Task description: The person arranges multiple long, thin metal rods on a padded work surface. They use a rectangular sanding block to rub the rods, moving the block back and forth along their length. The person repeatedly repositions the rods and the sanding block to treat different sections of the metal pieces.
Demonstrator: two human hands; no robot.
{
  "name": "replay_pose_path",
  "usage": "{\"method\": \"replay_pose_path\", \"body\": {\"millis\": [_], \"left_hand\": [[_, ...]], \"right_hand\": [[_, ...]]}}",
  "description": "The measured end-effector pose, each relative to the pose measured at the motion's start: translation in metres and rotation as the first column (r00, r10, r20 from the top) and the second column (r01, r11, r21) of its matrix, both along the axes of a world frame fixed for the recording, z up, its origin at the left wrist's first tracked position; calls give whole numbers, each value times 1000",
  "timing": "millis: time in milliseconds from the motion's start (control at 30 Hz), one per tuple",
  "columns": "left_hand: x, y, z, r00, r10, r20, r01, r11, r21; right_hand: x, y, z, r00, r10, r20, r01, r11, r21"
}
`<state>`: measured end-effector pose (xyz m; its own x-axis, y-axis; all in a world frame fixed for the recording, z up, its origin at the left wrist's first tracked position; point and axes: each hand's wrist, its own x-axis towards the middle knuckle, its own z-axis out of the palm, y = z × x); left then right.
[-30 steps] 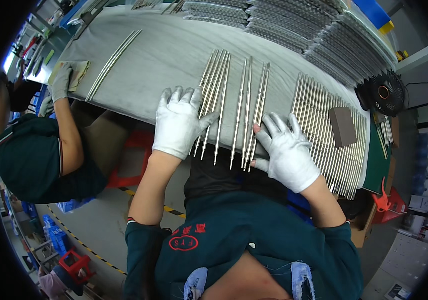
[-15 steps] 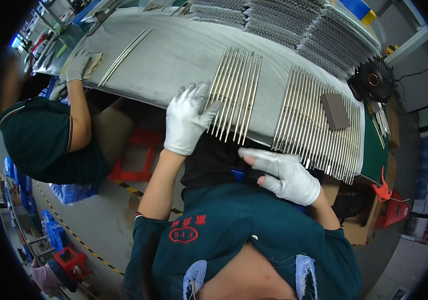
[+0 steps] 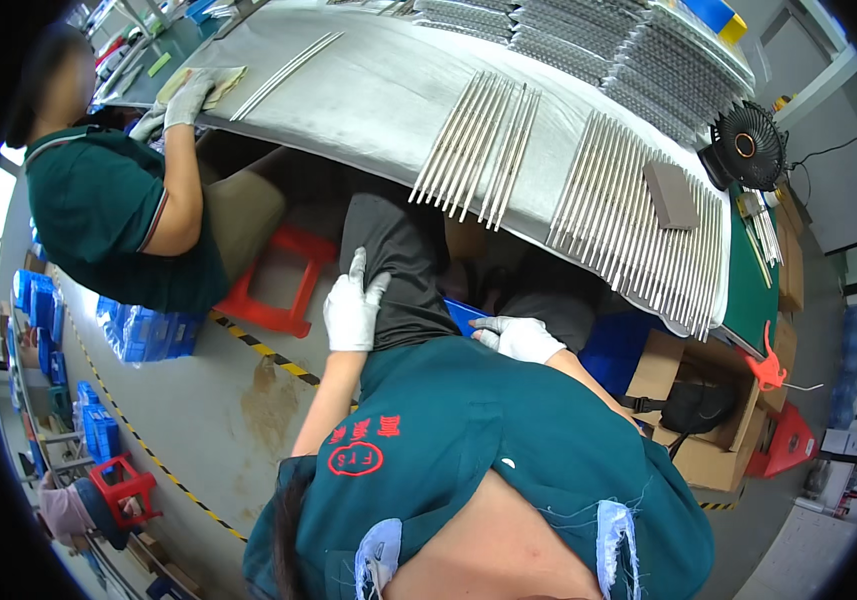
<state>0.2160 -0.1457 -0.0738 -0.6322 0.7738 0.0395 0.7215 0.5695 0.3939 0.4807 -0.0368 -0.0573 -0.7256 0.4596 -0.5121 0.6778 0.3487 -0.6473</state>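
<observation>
My left hand (image 3: 351, 312), in a white glove, lies against the side of my dark trouser leg (image 3: 395, 265) with fingers apart and nothing in it. In my lap, my right hand (image 3: 520, 339) is gloved too, with bare fingertips; its fingers stretch left beside a blue edge (image 3: 463, 315) and I see nothing in them. Whether they touch that edge I cannot tell. Beyond both hands, a group of thin silvery metal rods (image 3: 463, 145) lies side by side on the grey-covered table (image 3: 368, 115). A larger row of rods (image 3: 616, 215) is further right, with a brown block (image 3: 670, 195) on top.
A co-worker (image 3: 118, 205) at the left holds a yellowish cloth (image 3: 223, 85). Several rods (image 3: 288, 75) lie nearby. Stacked bubbled grey trays (image 3: 578, 45) and a black fan (image 3: 746, 147) stand at the back. A red stool (image 3: 278, 320) and a cardboard box (image 3: 698, 460) are on the floor.
Both hands have drawn back from the table edge: the left from the rods down to my leg, the right into my lap. The view has shifted, with more floor showing.
</observation>
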Motion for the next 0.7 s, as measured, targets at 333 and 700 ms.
{"method": "replay_pose_path", "body": {"millis": [333, 700], "left_hand": [[33, -21, -8, 909, -359, 214, 360, 932, 37], [12, -19, -46, 906, -376, 196, 337, 919, 206]], "right_hand": [[-9, -1, -6, 997, 82, 11, -82, 996, 26], [-25, 1, -5, 981, 102, -166, -140, 962, -233]]}}
